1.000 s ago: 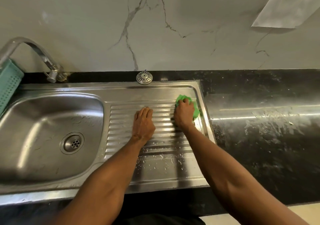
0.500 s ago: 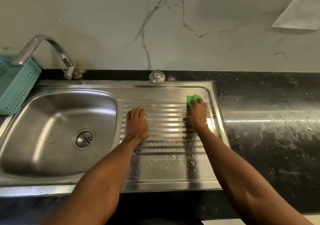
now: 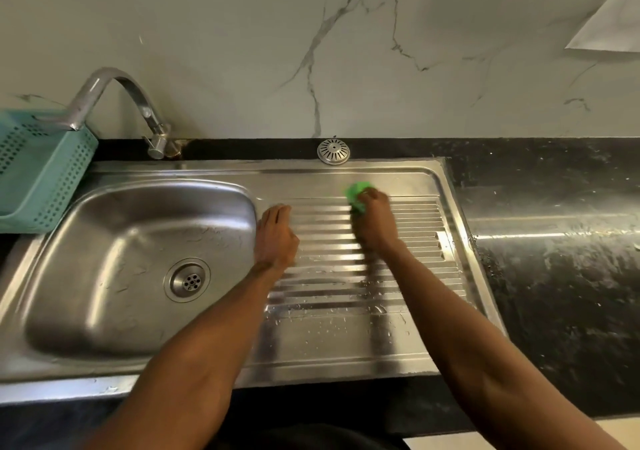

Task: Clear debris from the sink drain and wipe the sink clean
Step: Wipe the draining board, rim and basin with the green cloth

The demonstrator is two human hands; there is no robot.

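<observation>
On ribbed steel drainboard (image 3: 408, 241), right of basin (image 3: 104, 276): right hand (image 3: 375, 222) curled around green scrubber (image 3: 356, 195), pressing it onto upper ridges. Left hand (image 3: 275, 238) flat, fingers straight, resting at drainboard's left edge beside basin. Drain (image 3: 187, 279) at basin bottom. Round strainer cap (image 3: 333, 152) on black counter (image 3: 554, 259) behind. Teal basket (image 3: 38, 179) under faucet (image 3: 114, 103).

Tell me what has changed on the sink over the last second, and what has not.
The right hand, gripping the green scrubber, slid left along the drainboard, from its right edge toward the middle. The left hand stayed flat on the ridges beside the basin. Nothing was picked up or let go; the strainer cap stayed behind the sink.
</observation>
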